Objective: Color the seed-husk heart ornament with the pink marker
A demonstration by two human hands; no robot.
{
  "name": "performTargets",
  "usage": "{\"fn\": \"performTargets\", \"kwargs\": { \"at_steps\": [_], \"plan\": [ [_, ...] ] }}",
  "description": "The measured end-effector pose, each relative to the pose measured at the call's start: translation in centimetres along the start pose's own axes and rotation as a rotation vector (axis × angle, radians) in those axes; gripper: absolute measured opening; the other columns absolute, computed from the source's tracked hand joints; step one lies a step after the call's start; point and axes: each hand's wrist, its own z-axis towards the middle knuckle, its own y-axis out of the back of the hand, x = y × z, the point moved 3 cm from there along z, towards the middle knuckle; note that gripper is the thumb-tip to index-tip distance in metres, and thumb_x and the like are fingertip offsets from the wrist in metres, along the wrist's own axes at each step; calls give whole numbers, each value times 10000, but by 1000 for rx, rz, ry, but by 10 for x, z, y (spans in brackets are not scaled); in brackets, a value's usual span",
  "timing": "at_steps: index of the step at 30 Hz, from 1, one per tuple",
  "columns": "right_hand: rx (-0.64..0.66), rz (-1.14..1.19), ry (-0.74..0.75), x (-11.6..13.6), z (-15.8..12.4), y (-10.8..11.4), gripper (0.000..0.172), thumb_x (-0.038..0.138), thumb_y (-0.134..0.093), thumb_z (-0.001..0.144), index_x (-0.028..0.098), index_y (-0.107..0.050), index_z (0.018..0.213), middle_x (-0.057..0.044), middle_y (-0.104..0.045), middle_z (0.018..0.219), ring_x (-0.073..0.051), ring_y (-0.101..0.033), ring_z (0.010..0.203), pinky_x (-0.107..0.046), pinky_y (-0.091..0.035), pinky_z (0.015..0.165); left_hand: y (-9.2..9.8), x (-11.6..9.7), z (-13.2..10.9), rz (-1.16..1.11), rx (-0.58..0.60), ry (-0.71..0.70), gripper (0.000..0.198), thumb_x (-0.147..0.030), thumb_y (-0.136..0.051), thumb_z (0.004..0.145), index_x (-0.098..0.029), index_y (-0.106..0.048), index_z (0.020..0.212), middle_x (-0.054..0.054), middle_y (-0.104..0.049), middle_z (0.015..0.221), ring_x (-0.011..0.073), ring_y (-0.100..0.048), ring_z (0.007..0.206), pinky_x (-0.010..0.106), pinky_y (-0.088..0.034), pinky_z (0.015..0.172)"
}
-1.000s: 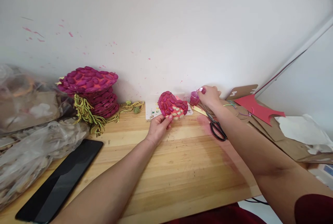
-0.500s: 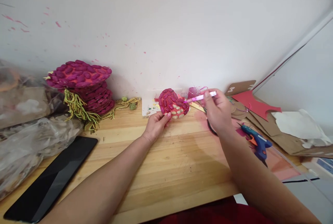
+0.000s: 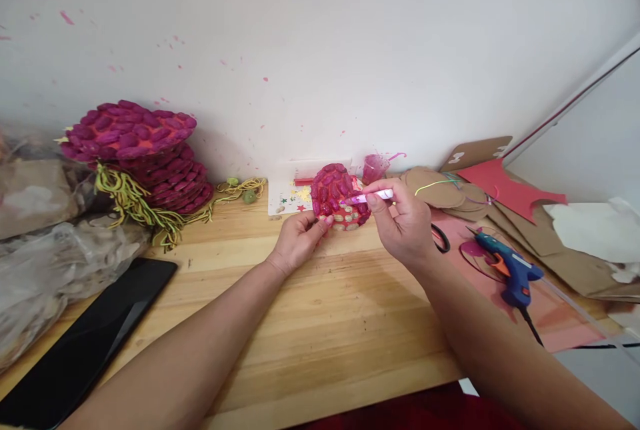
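My left hand (image 3: 301,241) pinches the lower left edge of a red disc (image 3: 337,193) covered with shells that look like peanut or pistachio shells. Most of these are magenta; several near the bottom are pale and unpainted. In my right hand (image 3: 404,223) is a white-handled paintbrush (image 3: 379,195), its magenta-stained tip touching or just over the shells at the disc's middle. Behind my right hand stands a small paint-stained plastic cup (image 3: 375,167). A white sheet with star stickers (image 3: 281,198) lies behind the disc, partly hidden by it.
At left rises a stack of magenta shell-covered discs (image 3: 175,180) with yellow-green yarn (image 3: 133,197). Plastic bags (image 3: 35,277) and a black phone (image 3: 90,343) lie nearer. On the right are a blue glue gun (image 3: 515,270), cardboard ovals (image 3: 435,190), red paper (image 3: 500,183) and black-handled scissors (image 3: 441,239).
My right hand has brought the brush left and down, from the disc's right edge onto its middle. The disc stays in my left hand. The camera view has turned slightly right.
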Motion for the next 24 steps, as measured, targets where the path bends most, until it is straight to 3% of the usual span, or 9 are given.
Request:
{"fn": "performTargets", "kwargs": {
  "at_steps": [6, 17, 24],
  "plan": [
    [57, -15, -12, -1, -1, -3, 119, 308, -563, 986, 226, -647, 1002, -35, -709, 908, -187, -640, 817, -338, -468, 754, 1, -1, -1, 34, -9, -9, 483, -610, -666, 817, -176, -564, 633, -33, -489, 532, 98, -384, 509, 255, -287, 506],
    [13, 25, -38, -1, 1, 1, 126, 291, -553, 992, 203, -642, 976, -28, -685, 854, -151, -615, 731, -298, -451, 668, 1, -3, -1, -12, -33, -16, 498, -614, -700, 780, -180, -535, 603, -55, -381, 542, 100, -306, 561, 258, -241, 546],
    [14, 5, -48, -1, 0, 0, 128, 295, -551, 993, 203, -640, 983, -41, -700, 901, -168, -634, 795, -319, -470, 723, 2, -1, 1, -2, -32, -58, 424, -566, -692, 810, -153, -670, 714, -14, -545, 640, 134, -431, 645, 269, -356, 639]
  ]
}}
